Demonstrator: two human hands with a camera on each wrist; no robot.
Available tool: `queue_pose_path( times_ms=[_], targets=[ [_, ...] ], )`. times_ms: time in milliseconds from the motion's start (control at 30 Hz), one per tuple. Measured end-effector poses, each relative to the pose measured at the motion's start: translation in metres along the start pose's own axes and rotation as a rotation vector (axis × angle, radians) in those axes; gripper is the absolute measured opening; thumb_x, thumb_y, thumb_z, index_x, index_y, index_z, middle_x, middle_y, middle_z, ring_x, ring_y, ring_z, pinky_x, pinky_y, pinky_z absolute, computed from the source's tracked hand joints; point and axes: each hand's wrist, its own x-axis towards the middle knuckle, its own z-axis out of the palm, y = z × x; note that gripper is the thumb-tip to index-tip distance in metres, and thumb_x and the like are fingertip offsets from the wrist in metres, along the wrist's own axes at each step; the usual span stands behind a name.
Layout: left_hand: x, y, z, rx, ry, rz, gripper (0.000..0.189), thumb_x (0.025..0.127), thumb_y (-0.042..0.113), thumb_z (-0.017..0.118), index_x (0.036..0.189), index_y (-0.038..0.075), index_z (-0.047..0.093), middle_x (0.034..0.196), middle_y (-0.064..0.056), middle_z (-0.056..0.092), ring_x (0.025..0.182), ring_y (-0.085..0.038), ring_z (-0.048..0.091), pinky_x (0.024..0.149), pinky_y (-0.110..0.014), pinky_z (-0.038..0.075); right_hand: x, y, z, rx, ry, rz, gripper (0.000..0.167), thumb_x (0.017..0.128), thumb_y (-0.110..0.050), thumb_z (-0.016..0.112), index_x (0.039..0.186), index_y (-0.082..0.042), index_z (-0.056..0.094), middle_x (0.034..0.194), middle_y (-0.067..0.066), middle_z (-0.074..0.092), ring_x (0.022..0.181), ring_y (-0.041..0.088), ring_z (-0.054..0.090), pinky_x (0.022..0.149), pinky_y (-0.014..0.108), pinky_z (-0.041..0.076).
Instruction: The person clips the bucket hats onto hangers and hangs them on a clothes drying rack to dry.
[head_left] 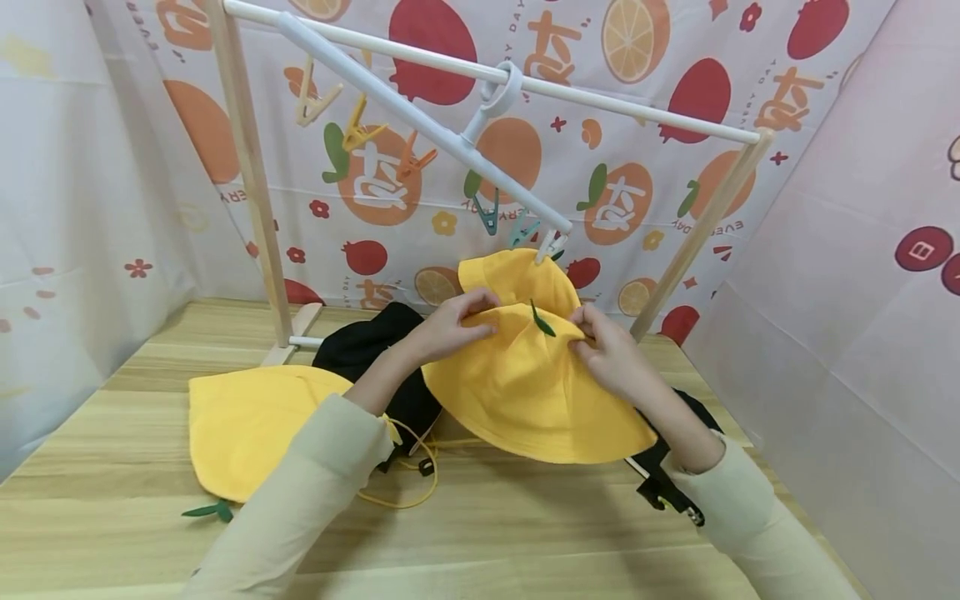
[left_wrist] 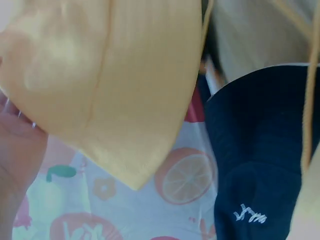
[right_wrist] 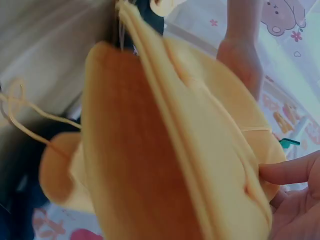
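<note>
Tight up top, roomier down front
Hanger [head_left: 420, 117] and its dangling clips [head_left: 358, 137] block the way up past the left hand [head_left: 450, 327] and right hand [head_left: 613, 354]. Held hat [head_left: 532, 392] plugs the middle, a black hat [head_left: 371, 346] crowds under the left forearm [head_left: 318, 467], rack posts [head_left: 255, 183] fence both ends. Decent gap low over the table [head_left: 495, 533] between the forearms [head_left: 738, 508], minus a loose yellow cord [head_left: 407, 506].

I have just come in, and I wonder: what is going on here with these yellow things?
A person's left hand and right hand together hold a yellow cloth hat with a green leaf-shaped trim. Behind it, another yellow cloth piece, apparently a second hat, hangs at a white plastic clip under a slanted white bar. Neither hand touches that clip. One more yellow cloth hat lies on the pale wooden table, to the person's left.
</note>
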Motion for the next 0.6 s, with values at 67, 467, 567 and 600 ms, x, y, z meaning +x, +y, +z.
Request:
queue_pose_path(
  times_ms=[67,467,567,600],
  targets=[
    [-0.003,0.006,-0.005,-0.036,-0.062,-0.017,0.027,0.086,0.013,0.065,0.109,0.005,0.053,0.105,-0.007,0.058,0.100,-0.018,0.053,0.083,-0.034,0.043,0.004,-0.005,-0.006,0.001,0.001,-0.023,0.012,0.086,0.010,0.051,0.092,0.000,0.049,0.093,0.014,0.062,0.087,0.026,0.053,0.074,0.037,0.040],
    [-0.026,0.014,-0.014,-0.105,-0.154,-0.107,0.031,0.089,0.012,0.062,0.116,0.002,0.056,0.102,-0.009,0.058,0.088,-0.021,0.054,0.077,-0.035,0.046,0.028,-0.025,-0.006,-0.028,-0.032,-0.040,0.009,0.088,0.005,0.053,0.093,-0.003,0.050,0.096,0.011,0.063,0.084,0.025,0.050,0.074,0.036,0.039],
    [-0.032,0.014,-0.016,-0.112,-0.052,-0.135,0.022,0.090,0.012,0.060,0.110,0.004,0.059,0.099,-0.009,0.057,0.085,-0.022,0.053,0.074,-0.035,0.046,0.041,-0.023,-0.002,-0.004,-0.041,-0.033,0.008,0.088,0.004,0.053,0.093,-0.002,0.052,0.095,0.011,0.061,0.087,0.024,0.050,0.076,0.035,0.039],
    [-0.034,0.015,-0.017,-0.113,-0.025,-0.135,0.020,0.090,0.011,0.060,0.109,0.004,0.060,0.098,-0.009,0.057,0.084,-0.022,0.053,0.074,-0.035,0.046,0.046,-0.021,-0.001,0.014,-0.043,-0.031,0.008,0.088,0.005,0.053,0.093,-0.002,0.053,0.095,0.011,0.061,0.087,0.024,0.050,0.076,0.034,0.039]
  ],
)
